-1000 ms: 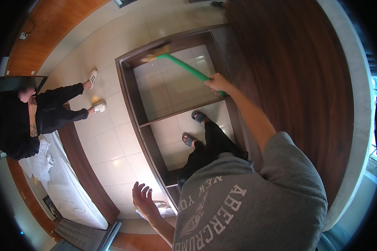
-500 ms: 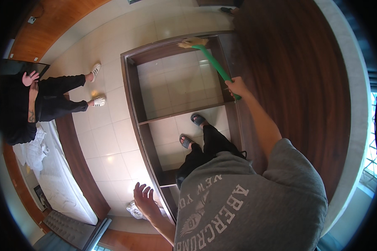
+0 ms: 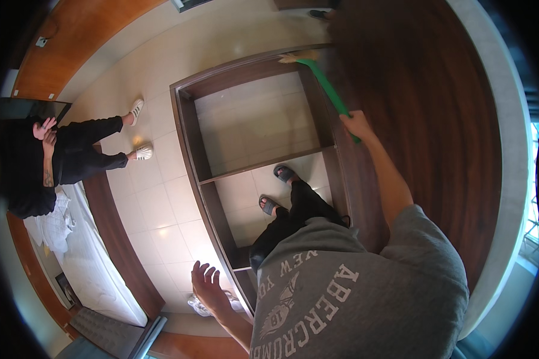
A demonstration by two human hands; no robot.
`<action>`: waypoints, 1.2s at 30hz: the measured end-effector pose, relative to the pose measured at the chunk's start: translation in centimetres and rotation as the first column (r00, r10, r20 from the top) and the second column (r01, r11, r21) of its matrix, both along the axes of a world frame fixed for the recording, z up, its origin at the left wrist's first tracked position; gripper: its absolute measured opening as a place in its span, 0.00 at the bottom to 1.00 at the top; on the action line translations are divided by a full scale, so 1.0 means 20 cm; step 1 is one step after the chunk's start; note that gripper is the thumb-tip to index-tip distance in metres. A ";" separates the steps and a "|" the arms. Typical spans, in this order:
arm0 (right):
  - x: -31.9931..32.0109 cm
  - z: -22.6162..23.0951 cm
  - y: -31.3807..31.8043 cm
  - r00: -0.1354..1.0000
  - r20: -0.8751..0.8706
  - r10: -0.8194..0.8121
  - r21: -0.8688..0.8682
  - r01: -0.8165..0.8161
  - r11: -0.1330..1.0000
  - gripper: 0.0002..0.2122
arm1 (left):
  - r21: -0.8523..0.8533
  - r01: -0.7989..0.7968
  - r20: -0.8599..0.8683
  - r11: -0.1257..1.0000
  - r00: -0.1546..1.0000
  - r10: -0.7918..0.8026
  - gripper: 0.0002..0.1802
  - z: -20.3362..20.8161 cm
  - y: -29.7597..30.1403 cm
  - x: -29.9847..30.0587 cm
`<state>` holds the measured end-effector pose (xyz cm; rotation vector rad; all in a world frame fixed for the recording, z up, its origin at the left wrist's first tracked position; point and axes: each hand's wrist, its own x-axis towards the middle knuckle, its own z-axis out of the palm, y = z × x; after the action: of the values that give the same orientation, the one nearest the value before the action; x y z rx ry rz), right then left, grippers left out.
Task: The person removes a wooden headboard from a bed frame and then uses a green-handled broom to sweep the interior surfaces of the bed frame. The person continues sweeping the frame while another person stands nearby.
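My right hand (image 3: 358, 125) is closed round the lower end of a green-handled broom (image 3: 327, 85). Its straw-coloured bristles (image 3: 294, 58) lie at the far right corner of a dark wooden frame (image 3: 196, 137), by the far board. Over the left side of that frame hangs my left hand (image 3: 208, 288), holding nothing, its fingers apart and slightly bent. I stand inside the frame in dark sandals (image 3: 268, 204), with tiled floor under me.
Dark wood panelling (image 3: 425, 119) rises along the right. A crossbar (image 3: 266, 164) spans the frame ahead of my feet. At the left, another person (image 3: 84, 146) in black stands near a white mattress (image 3: 105, 269). A white bundle (image 3: 199, 305) lies beyond my left hand.
My right hand and the broom have shifted to the right, and the bristles have moved along the far board toward its right end. My left hand stays about where it was.
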<state>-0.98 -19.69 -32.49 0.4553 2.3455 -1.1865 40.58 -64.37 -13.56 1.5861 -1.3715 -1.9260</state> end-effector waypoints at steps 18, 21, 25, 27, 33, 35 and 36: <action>0.13 -0.03 -0.39 0.996 0.087 0.002 -0.325 0.027 0.945 0.05 | 0.019 0.289 -0.068 0.957 0.955 -0.287 0.23 0.17 -0.03 -0.12; 0.21 0.04 -0.32 0.992 0.126 0.002 -0.366 0.044 0.930 0.05 | 0.004 0.338 -0.055 0.941 0.940 -0.337 0.23 0.21 -0.01 -0.15; 0.28 0.07 -0.25 0.981 0.163 0.109 -0.381 -0.039 0.924 0.04 | -0.019 0.445 -0.055 0.895 0.894 -0.445 0.26 0.27 -0.01 -0.19; 0.36 0.10 -0.25 0.976 0.156 0.153 -0.387 -0.082 0.919 0.04 | -0.035 0.445 -0.089 0.895 0.890 -0.446 0.24 0.29 0.02 -0.22; 0.71 0.14 -0.33 0.992 0.121 0.025 -0.401 0.026 0.916 0.09 | -0.032 0.366 -0.104 0.930 0.924 -0.367 0.26 0.19 -0.03 -0.15; 0.67 0.13 -0.32 0.993 0.109 -0.050 -0.301 0.081 0.950 0.10 | -0.011 0.311 -0.092 0.950 0.946 -0.311 0.26 0.14 -0.04 -0.11; 0.61 0.13 -0.32 0.992 0.099 -0.082 -0.234 0.104 0.967 0.11 | -0.002 0.286 -0.086 0.958 0.955 -0.285 0.26 0.11 -0.05 -0.08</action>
<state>11.18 -26.00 -29.99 0.5268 2.0923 -1.4410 38.92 -65.43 -11.40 1.3516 -1.6318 -2.1381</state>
